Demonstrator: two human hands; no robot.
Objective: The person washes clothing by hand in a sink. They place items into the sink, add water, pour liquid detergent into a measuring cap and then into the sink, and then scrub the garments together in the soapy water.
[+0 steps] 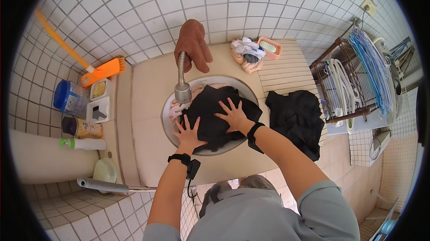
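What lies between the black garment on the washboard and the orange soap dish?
Head view: only bare ribbed washboard between the black garment and the soap dish.

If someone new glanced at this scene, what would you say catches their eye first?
First, both hands pressing flat on a black garment in the round basin at the centre: the left hand at its near edge, the right hand on top. The flexible metal faucet hangs just above the basin's left side. A second black garment lies on the ribbed counter to the right, and a bright orange brush stands out on the left ledge.
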